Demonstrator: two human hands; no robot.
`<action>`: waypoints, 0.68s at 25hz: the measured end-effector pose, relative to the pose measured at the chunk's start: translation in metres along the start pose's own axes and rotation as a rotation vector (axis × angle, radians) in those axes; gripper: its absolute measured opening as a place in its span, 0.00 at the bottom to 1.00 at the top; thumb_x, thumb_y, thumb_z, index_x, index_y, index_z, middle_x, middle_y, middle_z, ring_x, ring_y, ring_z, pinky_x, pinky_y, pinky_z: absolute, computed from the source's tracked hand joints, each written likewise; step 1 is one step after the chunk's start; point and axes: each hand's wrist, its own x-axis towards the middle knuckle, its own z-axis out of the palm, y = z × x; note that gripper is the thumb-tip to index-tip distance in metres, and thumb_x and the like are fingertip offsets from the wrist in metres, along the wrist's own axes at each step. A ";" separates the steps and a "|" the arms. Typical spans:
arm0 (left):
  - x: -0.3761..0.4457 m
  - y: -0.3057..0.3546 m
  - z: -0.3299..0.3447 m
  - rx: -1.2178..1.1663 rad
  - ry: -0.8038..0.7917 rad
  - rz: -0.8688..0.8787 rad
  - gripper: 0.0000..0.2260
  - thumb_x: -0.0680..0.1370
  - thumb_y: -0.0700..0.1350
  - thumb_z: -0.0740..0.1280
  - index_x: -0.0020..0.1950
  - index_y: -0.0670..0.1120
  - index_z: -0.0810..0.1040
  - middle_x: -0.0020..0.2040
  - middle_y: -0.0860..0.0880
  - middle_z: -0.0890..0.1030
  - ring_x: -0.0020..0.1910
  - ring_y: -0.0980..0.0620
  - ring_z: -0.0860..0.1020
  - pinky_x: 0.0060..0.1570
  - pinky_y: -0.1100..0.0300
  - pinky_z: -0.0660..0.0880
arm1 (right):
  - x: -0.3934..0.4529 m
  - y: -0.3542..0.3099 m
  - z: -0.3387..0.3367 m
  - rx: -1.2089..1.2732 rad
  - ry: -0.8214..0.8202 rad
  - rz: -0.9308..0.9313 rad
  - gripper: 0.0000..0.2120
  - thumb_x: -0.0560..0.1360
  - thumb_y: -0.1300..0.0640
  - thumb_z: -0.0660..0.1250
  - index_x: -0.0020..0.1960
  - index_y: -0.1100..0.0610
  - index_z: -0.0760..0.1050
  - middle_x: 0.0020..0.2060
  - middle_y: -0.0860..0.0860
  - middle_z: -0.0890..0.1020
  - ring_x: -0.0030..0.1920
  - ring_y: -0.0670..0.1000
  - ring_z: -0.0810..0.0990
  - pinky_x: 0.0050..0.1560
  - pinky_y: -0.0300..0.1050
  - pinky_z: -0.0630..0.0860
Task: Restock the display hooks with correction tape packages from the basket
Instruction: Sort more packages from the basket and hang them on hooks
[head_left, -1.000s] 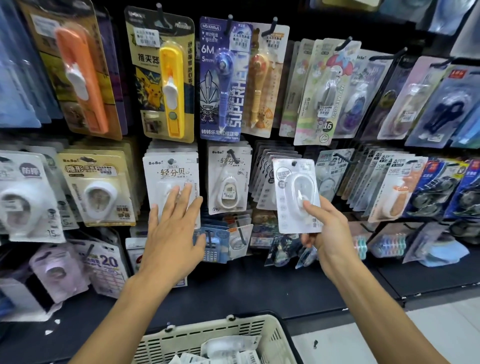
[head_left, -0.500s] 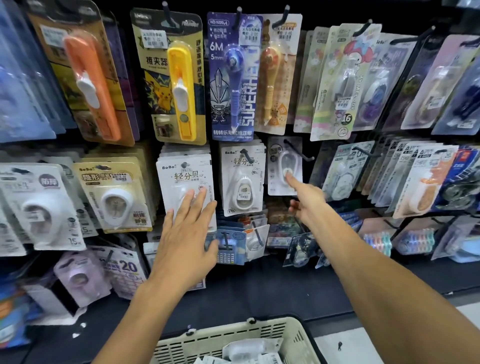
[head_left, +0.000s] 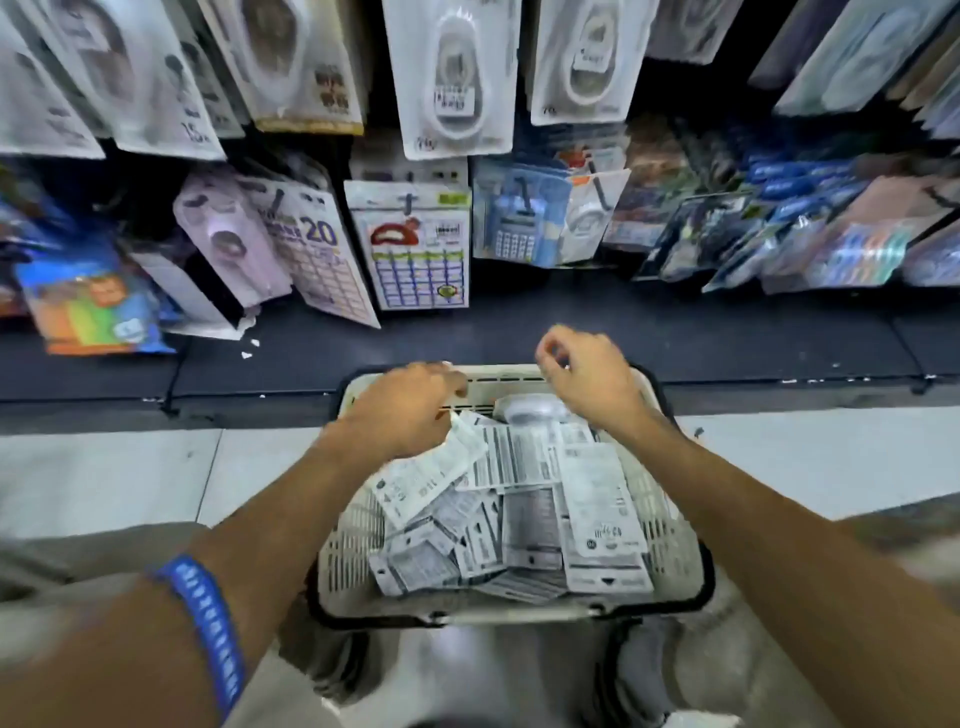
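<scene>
open-topped basket (head_left: 675, 525); packages (head_left: 524, 514) crowd its floor.

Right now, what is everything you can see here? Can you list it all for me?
basket: one, cream with a dark rim, on the floor between the arms.
correction tape packages: a loose pile, too jumbled to count, white with black print, inside the basket.
hanging packages: many, mostly white, on hooks along the top.
calculator cards: a few, white and blue, lower row.
shelf base: one, black, under the display.
floor: pale tiles.
wristband: one, blue, on the left forearm.
left hand: over the basket's far left, touching a package; grip unclear.
right hand: above the basket's far edge, fingers curled, holding nothing visible.
</scene>
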 end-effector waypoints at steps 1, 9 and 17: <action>-0.013 -0.010 0.032 0.028 -0.144 -0.037 0.17 0.79 0.44 0.65 0.68 0.50 0.75 0.65 0.47 0.78 0.64 0.45 0.76 0.59 0.53 0.73 | -0.021 0.017 0.023 -0.306 -0.238 -0.112 0.08 0.80 0.55 0.61 0.57 0.52 0.77 0.47 0.55 0.85 0.48 0.59 0.83 0.45 0.49 0.76; -0.049 -0.023 0.143 0.113 -0.488 -0.013 0.20 0.78 0.36 0.63 0.69 0.46 0.74 0.64 0.44 0.79 0.60 0.44 0.79 0.58 0.51 0.78 | -0.105 0.122 0.068 -1.016 -0.942 -0.673 0.48 0.79 0.69 0.64 0.81 0.45 0.32 0.80 0.53 0.33 0.81 0.62 0.39 0.78 0.66 0.44; -0.019 -0.014 0.140 -0.118 -0.411 -0.099 0.19 0.79 0.41 0.67 0.69 0.49 0.75 0.64 0.46 0.79 0.59 0.46 0.79 0.55 0.56 0.74 | -0.057 0.064 0.097 -0.844 -1.099 -0.643 0.07 0.71 0.61 0.76 0.46 0.56 0.80 0.43 0.50 0.79 0.55 0.55 0.76 0.67 0.50 0.62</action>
